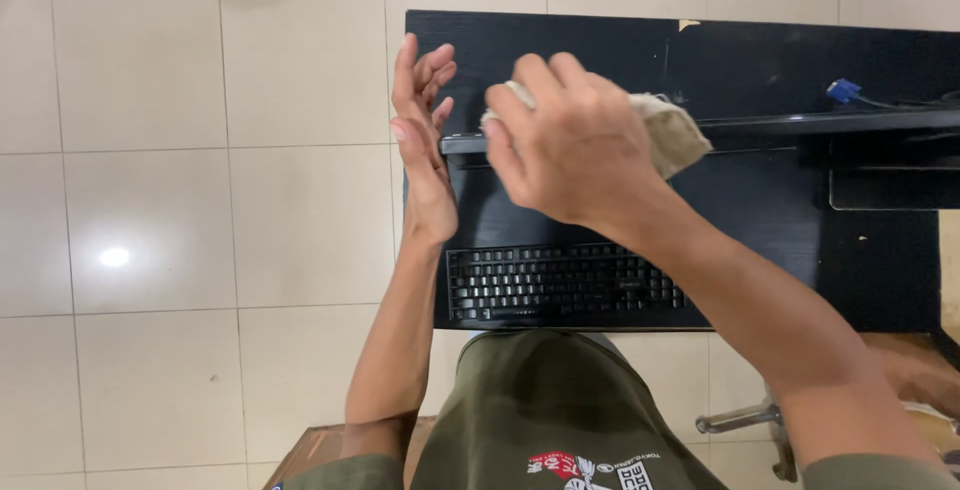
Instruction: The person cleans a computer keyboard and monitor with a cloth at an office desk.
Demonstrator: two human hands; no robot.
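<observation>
Right hand, seen from the head camera, is closed around a crumpled beige cloth, fingers curled over it and pressing it onto the black desk along the front edge of its raised shelf. Left hand stands edge-on just left of the cloth, fingers straight and together, gripping nothing, hovering at the desk's left end. Nearer the person than the cloth, a black keyboard lies on the desk's lower tray. Far right of the cloth, a blue cable plug rests on the desk top. Wiping of the shelf edge looks to be the step in hand; the next stroke calls for steady downward pressure while sliding the cloth along the edge.
</observation>
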